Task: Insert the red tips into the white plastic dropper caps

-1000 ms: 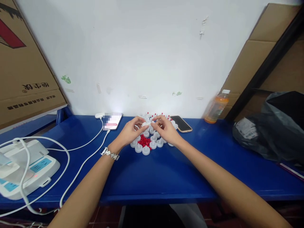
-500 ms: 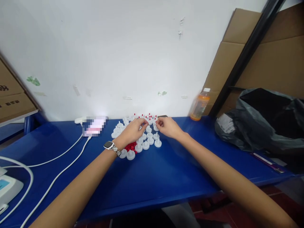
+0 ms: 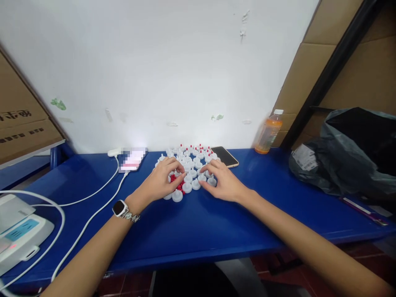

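On the blue table stands a group of white nozzle caps (image 3: 196,184), round with a thin upright spout. Several at the back carry small red tips (image 3: 200,145) on their spouts. A heap of loose red tips (image 3: 180,187) lies among the caps at the near left. My left hand (image 3: 162,179) hovers over this heap, thumb and forefinger curved with a small gap between them. At the right side of the group, my right hand (image 3: 225,181) has thumb and forefinger spread about a white cap (image 3: 202,177); whether they touch it is unclear.
A dark-screened phone (image 3: 227,157) lies behind my right hand. Another phone (image 3: 134,159) with a white cable lies left. An orange drink bottle (image 3: 268,132) stands by the wall. A black plastic bag (image 3: 321,161) sits right, a white power strip (image 3: 27,231) at the near left.
Both hands have come nearer, away from the back caps. The right thumb and forefinger have parted from a pinch. The view has shifted, and the dark phone shows more fully.
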`<state>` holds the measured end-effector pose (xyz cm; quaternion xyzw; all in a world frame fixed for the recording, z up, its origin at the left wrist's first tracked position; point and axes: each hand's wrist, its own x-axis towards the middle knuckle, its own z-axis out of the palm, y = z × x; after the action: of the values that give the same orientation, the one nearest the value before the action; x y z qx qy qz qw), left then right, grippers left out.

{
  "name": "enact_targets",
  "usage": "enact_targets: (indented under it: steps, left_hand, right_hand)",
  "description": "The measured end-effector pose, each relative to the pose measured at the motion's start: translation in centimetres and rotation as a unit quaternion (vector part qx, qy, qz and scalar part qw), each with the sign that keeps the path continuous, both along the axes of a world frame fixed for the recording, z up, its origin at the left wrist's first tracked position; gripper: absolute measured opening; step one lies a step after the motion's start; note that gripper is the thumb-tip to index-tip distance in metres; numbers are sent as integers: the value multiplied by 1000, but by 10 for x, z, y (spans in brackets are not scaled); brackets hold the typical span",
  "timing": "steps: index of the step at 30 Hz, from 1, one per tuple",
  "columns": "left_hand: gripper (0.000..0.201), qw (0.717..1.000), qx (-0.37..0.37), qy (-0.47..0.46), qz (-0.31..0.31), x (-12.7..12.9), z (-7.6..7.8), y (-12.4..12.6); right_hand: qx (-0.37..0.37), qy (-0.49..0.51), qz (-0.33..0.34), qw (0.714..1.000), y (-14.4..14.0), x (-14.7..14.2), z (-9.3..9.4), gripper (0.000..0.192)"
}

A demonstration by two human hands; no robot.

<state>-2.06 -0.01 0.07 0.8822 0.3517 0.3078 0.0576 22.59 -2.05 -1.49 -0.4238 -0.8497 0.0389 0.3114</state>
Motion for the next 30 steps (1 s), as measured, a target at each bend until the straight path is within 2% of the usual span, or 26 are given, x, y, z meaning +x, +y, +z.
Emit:
enact_targets:
  steps: [3,9,14,20,24,30]
  left_hand:
    - [13,1000,-13,-7,1,-12,-2,-9]
    - [13,999,-21,-35,21,-25,-5,-2]
    - [12,998,-25,-43,36,-33,-4,0]
    - [12,998,-32,-56,26,-39,-1,-3]
    - [15,997,-46,-47,30,-40,0,-4]
    - [15,997,-53,-43,26,-36,0,-5]
  right_hand:
    - [44,-64,57,995,-12,-22,0,27]
    - [60,-135,105,983,-3,-48,2,14]
    - [36,-127,122,984,3,-53,2,14]
    - [29,-50,79,995,14,-62,12,15]
    - [31,-105,108,988,7,-57,16,11]
    - [44,-165,126,977,-3,-53,6,14]
